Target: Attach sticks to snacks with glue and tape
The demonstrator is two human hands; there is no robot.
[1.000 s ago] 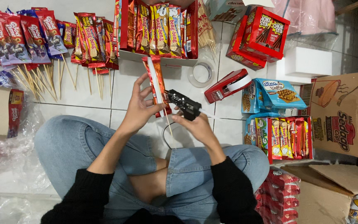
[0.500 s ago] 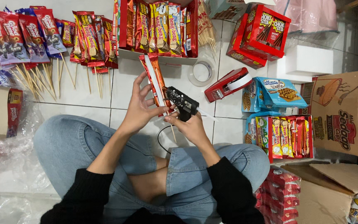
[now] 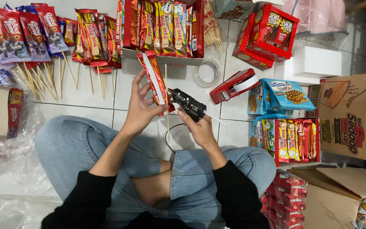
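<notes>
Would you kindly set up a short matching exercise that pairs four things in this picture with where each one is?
Things:
1. glue gun
2. snack bar
3. tape dispenser
4. tape roll

Places:
A. on the floor tiles, just below the tray of snack packs
B. in the right hand
C. on the floor tiles, left of the blue wafer packs
D. in the left hand, along with a thin wooden stick

Pairs: 1-B, 2-D, 3-C, 4-A
</notes>
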